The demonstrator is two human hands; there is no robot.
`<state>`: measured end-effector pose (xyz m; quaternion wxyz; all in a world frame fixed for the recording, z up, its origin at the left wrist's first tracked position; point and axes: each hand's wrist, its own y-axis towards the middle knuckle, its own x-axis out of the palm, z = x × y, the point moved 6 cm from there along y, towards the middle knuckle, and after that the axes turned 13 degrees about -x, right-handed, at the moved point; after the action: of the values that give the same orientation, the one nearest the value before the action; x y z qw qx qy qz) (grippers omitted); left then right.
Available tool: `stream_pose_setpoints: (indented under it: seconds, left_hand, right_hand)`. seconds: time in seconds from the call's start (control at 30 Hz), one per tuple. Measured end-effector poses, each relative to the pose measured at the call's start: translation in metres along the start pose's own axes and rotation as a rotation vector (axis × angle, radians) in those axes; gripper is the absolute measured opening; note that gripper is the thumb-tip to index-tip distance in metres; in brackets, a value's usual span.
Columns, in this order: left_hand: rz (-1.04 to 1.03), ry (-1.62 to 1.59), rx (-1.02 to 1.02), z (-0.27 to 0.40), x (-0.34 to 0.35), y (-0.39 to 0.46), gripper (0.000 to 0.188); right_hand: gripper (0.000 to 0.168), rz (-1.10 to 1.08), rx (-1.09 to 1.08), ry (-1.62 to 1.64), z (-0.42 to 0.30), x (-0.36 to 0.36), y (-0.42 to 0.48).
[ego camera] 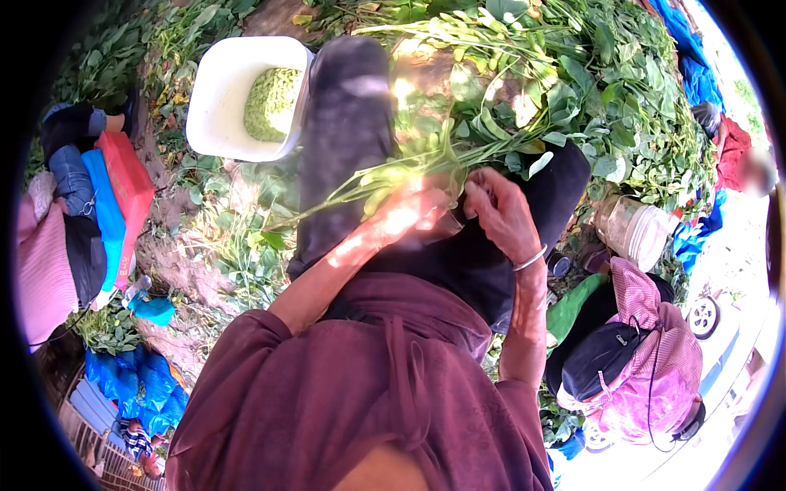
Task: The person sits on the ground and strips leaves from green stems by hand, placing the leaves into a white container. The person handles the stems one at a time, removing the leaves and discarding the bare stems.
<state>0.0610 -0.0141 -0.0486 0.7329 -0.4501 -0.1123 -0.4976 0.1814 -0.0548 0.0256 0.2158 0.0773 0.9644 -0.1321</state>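
Observation:
Both my hands are over my lap. My left hand (402, 212) is closed on a green bean plant stalk with flat pods (381, 178), which lies across my dark trousers. Close to the same stalk, on its right, my right hand (500, 212) has its fingers curled, a bracelet on the wrist; whether a pod is between the fingertips I cannot tell. Beyond my left knee stands a white plastic bucket (212, 101), partly filled with shelled green beans (273, 104). More podded stalks (485, 37) lie ahead of my knees.
Leafy cut plants (632, 110) cover the ground ahead and to the right. A translucent bucket (632, 230) lies tipped at the right. Other people sit at both sides, one in pink clothing (651, 380) at the right. Blue plastic bags (144, 380) are at the lower left.

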Motion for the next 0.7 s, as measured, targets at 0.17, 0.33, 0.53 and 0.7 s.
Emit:
stream_pose_setpoints:
  seconds: [0.17,0.33,0.53,0.7]
  left_hand:
    - [0.043,0.004,-0.115,0.015,0.013,-0.002,0.012]
    - [0.009,0.105,-0.095,0.017,0.013,-0.004,0.012]
    - [-0.261,0.018,-0.3,0.036,0.061,-0.032,0.024]
    - [-0.051,-0.32,-0.353,0.018,0.065,-0.015,0.034]
  right_hand:
    - [0.013,0.087,-0.378,-0.405,-0.013,-0.009,0.081]
    - [0.013,-0.002,-0.227,-0.218,-0.034,-0.016,0.074]
    - [0.012,0.1,0.018,-0.092,-0.016,-0.03,0.018]
    - [0.012,0.099,0.098,-0.006,0.004,-0.032,-0.011]
